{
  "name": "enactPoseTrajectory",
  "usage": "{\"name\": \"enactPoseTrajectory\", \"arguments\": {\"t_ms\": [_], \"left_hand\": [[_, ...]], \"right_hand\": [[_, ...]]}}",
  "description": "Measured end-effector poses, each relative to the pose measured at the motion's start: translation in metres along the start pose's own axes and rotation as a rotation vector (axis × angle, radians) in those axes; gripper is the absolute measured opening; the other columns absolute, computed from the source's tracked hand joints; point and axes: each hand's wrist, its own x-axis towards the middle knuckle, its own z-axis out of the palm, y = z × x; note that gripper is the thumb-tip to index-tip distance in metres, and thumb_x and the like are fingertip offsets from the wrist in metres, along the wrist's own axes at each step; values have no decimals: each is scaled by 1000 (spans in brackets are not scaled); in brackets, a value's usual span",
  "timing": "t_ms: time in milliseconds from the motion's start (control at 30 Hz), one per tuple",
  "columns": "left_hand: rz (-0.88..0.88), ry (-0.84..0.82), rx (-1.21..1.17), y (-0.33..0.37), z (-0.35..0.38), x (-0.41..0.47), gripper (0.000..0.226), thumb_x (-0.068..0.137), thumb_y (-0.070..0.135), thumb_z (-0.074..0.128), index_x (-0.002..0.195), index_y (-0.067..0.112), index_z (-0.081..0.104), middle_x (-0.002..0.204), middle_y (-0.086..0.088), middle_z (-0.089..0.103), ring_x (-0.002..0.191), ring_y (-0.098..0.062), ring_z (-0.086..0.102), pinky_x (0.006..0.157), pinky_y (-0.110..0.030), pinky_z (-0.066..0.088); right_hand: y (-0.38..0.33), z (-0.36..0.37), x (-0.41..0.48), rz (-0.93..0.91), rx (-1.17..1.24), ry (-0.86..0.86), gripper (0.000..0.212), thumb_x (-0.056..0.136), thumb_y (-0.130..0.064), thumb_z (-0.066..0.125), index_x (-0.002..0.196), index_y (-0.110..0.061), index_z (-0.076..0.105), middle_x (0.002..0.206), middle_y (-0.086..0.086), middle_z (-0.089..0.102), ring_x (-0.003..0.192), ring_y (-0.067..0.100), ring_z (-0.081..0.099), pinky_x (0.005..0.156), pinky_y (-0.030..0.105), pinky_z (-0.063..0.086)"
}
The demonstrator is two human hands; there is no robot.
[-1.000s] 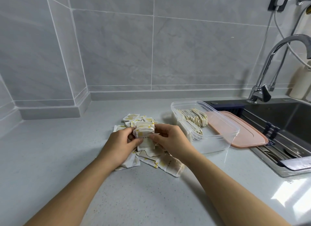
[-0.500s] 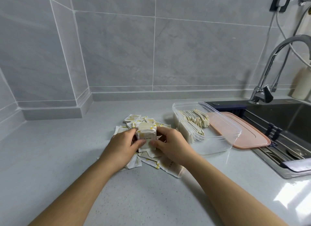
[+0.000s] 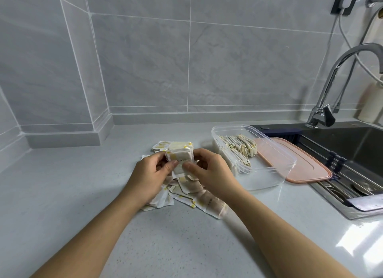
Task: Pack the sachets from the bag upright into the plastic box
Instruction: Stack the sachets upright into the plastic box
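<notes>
A small stack of white sachets with yellow print (image 3: 180, 158) stands on edge between both hands, over a loose pile of sachets (image 3: 186, 192) on the grey counter. My left hand (image 3: 149, 175) grips the stack's left side and my right hand (image 3: 209, 174) grips its right side, thumbs meeting on the front sachet. To the right stands the clear plastic box (image 3: 269, 175), with several sachets (image 3: 238, 151) standing upright in rows at its far end; its near half holds nothing.
A pink lid (image 3: 306, 170) lies right of the box, at the edge of the dark sink (image 3: 352, 153). A chrome tap (image 3: 331, 87) rises behind the sink. Grey tiled walls (image 3: 145, 60) close the back and left.
Both hands have kept hold of the stack over the pile, squaring it up; the thumbs have shifted onto the front sachet. The box has not moved.
</notes>
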Motion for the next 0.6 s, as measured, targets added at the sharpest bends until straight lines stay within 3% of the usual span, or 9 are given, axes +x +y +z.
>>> {"name": "enactPoseTrajectory", "arguments": {"t_ms": [100, 200, 333, 433, 500, 600], "left_hand": [[17, 19, -95, 0, 1, 1, 12, 93, 31, 58, 92, 26, 69, 72, 12, 69, 67, -2, 63, 66, -22, 49], [23, 117, -130, -4, 1, 2, 27, 95, 43, 45, 83, 30, 66, 62, 6, 60, 58, -6, 53, 65, -23, 43], [78, 121, 53, -7, 1, -3, 28, 89, 47, 40, 90, 35, 65, 65, 7, 60, 67, -10, 58, 69, -29, 46], [80, 120, 113, -6, 2, -4, 25, 90, 42, 43, 92, 32, 66, 62, 2, 59, 60, -13, 55, 64, -35, 46], [86, 147, 143, -6, 2, -2, 18, 95, 31, 49, 94, 28, 67, 59, 3, 59, 58, -11, 54, 61, -35, 45], [98, 169, 189, -5, 1, -1, 16, 95, 19, 53, 95, 26, 67, 61, 9, 61, 60, -7, 55, 61, -31, 46]], "right_hand": [[-5, -3, -1, -7, 38, 37, 14, 86, -23, 69, 100, -21, 69, 78, 5, 71, 58, 11, 57, 54, 24, 45], [-15, -10, -1, -55, -42, 108, 13, 85, -23, 68, 98, -21, 70, 77, 8, 70, 59, 20, 57, 55, 35, 48], [-34, -40, 6, -126, -209, 246, 8, 83, -22, 68, 91, -23, 69, 62, -11, 60, 50, 2, 46, 53, 20, 39], [-44, -81, 13, -96, -508, 360, 11, 80, -31, 67, 88, -23, 68, 68, -11, 61, 57, 4, 51, 56, 22, 40], [-44, -108, 17, -2, -740, 394, 19, 77, -37, 64, 86, -20, 66, 76, -5, 64, 70, 19, 55, 61, 29, 43], [-38, -137, 22, 242, -1082, 309, 23, 78, -38, 61, 78, -15, 59, 82, 5, 64, 72, 28, 53, 60, 29, 38]]}}
